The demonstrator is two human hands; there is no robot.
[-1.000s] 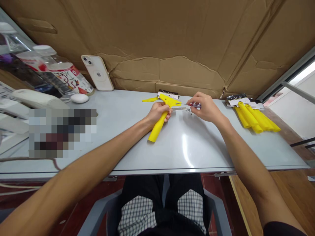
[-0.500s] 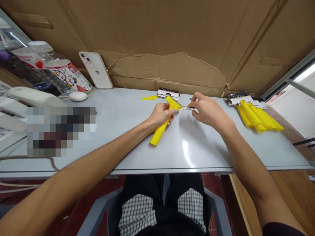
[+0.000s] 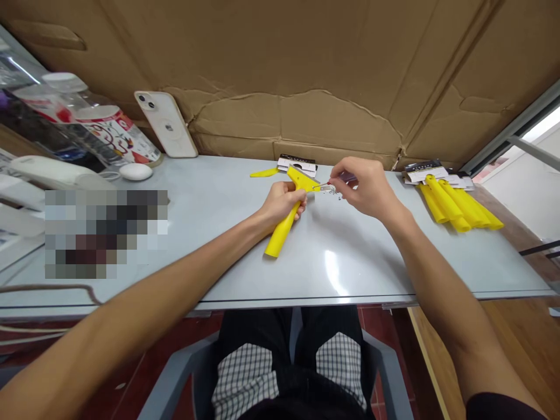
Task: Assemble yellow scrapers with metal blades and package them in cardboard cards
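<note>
A yellow scraper-like tool (image 3: 280, 232) is tilted over the desk, its wide head up and its handle pointing down-left. My left hand (image 3: 282, 203) is wrapped round it just below the head. My right hand (image 3: 361, 184) is closed on a thin screwdriver (image 3: 322, 185) with a dark handle; its tip meets the yellow head near the right corner. Several tiny metal screws (image 3: 336, 192) lie on the desk beneath my right fingers. Behind the tool are a black-and-white card (image 3: 301, 165) and a flat yellow piece (image 3: 264, 173).
On the right of the desk (image 3: 262, 286) lie several yellow handles (image 3: 459, 204) with cards. A white phone (image 3: 168, 125) leans on the cardboard (image 3: 341, 64) at the back. Bottles (image 3: 118, 134) and a white mouse (image 3: 136, 171) stand at the left, near a blurred patch.
The screwdriver now shows in my right hand, its tip at the yellow head. My right hand has turned slightly, and the view has shifted a little.
</note>
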